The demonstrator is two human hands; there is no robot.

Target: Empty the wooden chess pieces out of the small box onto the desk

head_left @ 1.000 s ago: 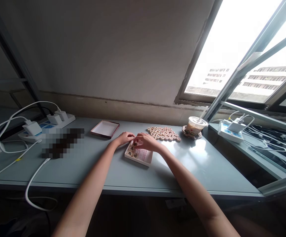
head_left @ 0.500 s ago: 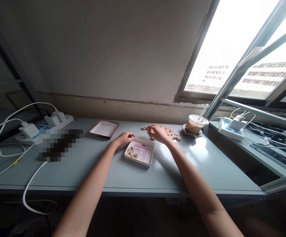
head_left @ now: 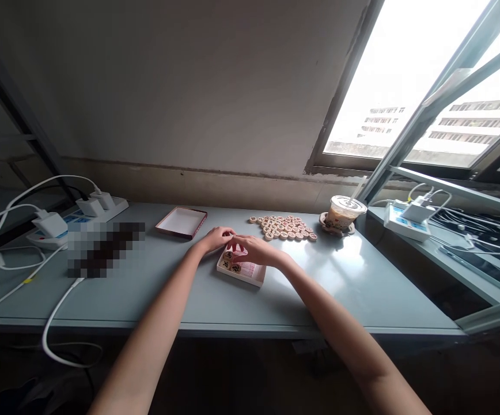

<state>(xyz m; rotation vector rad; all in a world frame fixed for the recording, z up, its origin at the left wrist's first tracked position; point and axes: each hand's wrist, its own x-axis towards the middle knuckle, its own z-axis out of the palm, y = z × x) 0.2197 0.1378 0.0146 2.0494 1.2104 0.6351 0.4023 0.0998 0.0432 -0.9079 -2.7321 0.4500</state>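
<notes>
step in hand: wooden game discs were being laid into the shallow box [head_left: 250, 275] one by one, by the look of it; that's a read from the layout, not something spelled out anywhere.

how it'd be done well: each disc is best set flat, face up, snug against the ones already in the near-left corner, so rows get filled without gaps. The box is better kept pinned so it isn't shoved along the grey table [head_left: 189, 300].

right hand [head_left: 252, 252]: was hovered over the far-left part of the box, fingers curled down and drawn close together at the tips. Whether a disc was pinched there couldn't be told, the piece would be hidden under the fingertips.

left hand [head_left: 216, 237]: was rested at the box's far-left corner, fingers loosely bent, nothing seen held; touching the rim or just beside it, hard to say.

discs in box [head_left: 231, 266]: a few were seen lying flat just below the right fingertips, near but apart.

loose pile of discs [head_left: 282, 227]: was spread on the table beyond the box, to the right, clear of both hands.

other stuff: the box lid [head_left: 181, 222] was left open side up to the left, and an iced drink cup [head_left: 343, 213] was parked just past the pile.
</notes>
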